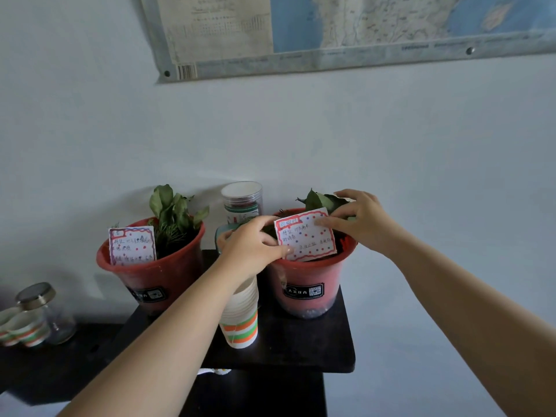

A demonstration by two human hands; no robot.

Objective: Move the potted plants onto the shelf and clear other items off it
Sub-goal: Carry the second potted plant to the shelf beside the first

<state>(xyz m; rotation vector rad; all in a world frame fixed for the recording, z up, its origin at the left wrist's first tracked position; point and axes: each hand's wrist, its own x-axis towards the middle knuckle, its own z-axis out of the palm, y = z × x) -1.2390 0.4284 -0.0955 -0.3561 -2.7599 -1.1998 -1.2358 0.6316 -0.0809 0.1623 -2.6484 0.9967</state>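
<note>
1. risk, as i judge it: the right pot [310, 281] stands near the shelf [316, 350] edge at 3 o'clock, with both hands on its rim. an uneven push could tip it or slide it toward that edge and spill soil.
2. risk: the left forearm crosses right over the stack of paper cups [240, 317], at 9 o'clock of the right pot. drawing the arm back low could knock the stack over.
3. risk: the note card [305, 234] stands tilted in the soil under both hands; a finger could bend it or pull it out.
4. left hand [252, 243]: fingers curled over the rim at 9 o'clock, thumb tip on the card's lower corner. a narrow hold on the rim.
5. right hand [359, 219]: fingers spread and gently bent, tips on the card's top edge and the far rim at 2 o'clock, brushing the leaves [322, 200]. whether it truly grips i cannot tell.
6. both pots are on the shelf; the left pot [150, 272] is at 9 o'clock, untouched.
7. still to clear: the cup stack and a plastic jar [243, 200] at 12 o'clock, behind.
</note>
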